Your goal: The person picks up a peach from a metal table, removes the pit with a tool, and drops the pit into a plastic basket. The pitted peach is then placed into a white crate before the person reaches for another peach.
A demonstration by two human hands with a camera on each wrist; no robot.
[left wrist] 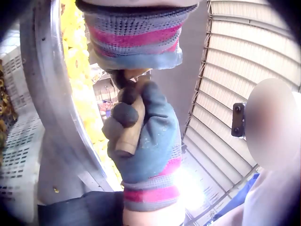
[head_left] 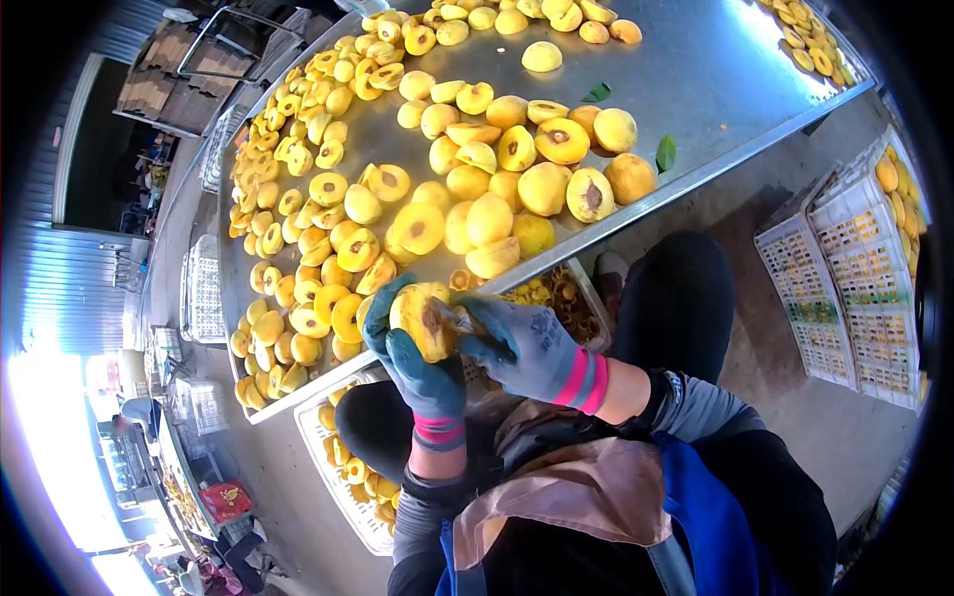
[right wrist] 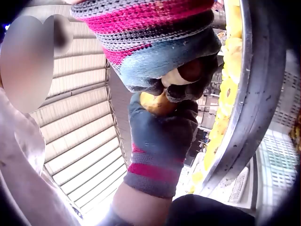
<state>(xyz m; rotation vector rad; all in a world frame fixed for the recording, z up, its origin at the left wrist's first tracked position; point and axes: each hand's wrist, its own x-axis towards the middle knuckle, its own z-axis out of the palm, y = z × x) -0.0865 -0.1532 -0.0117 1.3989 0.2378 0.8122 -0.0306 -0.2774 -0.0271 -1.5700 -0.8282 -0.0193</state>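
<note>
Cupping a yellow fruit (head_left: 421,320), the gloved left hand (head_left: 425,382) has its fingers and thumb curled round it, while the right hand (head_left: 527,346), close against the fruit's other side, grips a wooden handle (left wrist: 129,136); what tip the handle carries is hard to make out. Both hands are near the close edge of a metal counter (head_left: 715,84). Just beyond them, many halved fruits (head_left: 417,228) cover it, with a green leaf (head_left: 666,153) farther off to their right. Below the left hand, a white crate (head_left: 345,494) holds more pieces.
</note>
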